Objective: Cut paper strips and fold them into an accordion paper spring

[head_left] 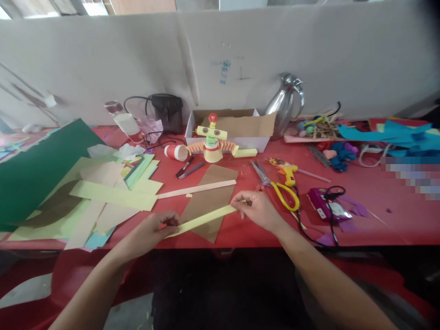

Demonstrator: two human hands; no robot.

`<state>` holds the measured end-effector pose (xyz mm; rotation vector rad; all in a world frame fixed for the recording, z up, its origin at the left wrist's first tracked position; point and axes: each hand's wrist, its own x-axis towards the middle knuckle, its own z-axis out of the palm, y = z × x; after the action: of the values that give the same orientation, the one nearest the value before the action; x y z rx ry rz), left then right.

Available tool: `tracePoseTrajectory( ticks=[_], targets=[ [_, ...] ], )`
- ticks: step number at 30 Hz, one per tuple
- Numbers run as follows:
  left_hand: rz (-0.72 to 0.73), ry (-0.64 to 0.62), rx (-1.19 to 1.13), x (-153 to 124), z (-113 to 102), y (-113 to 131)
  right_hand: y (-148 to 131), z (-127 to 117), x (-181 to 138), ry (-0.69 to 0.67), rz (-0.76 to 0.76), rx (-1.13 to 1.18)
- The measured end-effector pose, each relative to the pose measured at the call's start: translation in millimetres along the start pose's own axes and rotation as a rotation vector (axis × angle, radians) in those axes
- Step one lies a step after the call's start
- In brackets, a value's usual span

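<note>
A long yellow paper strip [202, 219] is stretched between my two hands just above the red table [378, 215]. My left hand [156, 228] pinches its left end near the table's front edge. My right hand [256, 208] pinches its right end. Under the strip lies a brown paper sheet [209, 192], and a pale cream strip [195, 189] lies behind it. Yellow-handled scissors [275, 183] rest just right of my right hand. A paper-cup figure [213, 142] with folded orange arms stands farther back.
Loose yellow, cream and green paper sheets [85, 197] cover the left side. A glue gun [287, 169], a purple packet [325, 204] and black cable lie at right. A white cardboard box [227, 123], metal jug [287, 103] and black bag [168, 110] stand by the back wall.
</note>
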<state>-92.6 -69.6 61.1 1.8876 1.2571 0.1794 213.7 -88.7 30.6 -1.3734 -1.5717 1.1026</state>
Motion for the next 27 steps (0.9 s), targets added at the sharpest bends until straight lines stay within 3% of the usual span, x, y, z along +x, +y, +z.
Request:
tracePoseTrajectory(
  ticks=[9,15,18,22,23,24,27],
  targets=[
    [-0.007,0.002,-0.136,-9,4,-3,-5,4,5,0.126,-0.065,0.039],
    [0.147,0.149,-0.282,2,21,26,-36,7,10,-0.048,-0.194,-0.001],
    [0.141,0.165,-0.288,14,28,39,-44,5,15,-0.071,-0.202,0.003],
    [0.074,0.284,-0.460,29,32,52,-43,0,24,0.255,-0.191,0.284],
    [0.063,0.334,-0.536,33,34,55,-42,2,25,0.278,-0.166,0.384],
    [0.061,0.385,-0.620,38,35,59,-41,5,25,0.232,-0.124,0.466],
    [0.105,0.487,-0.865,55,40,72,-42,23,20,-0.104,0.042,0.561]
  ],
)
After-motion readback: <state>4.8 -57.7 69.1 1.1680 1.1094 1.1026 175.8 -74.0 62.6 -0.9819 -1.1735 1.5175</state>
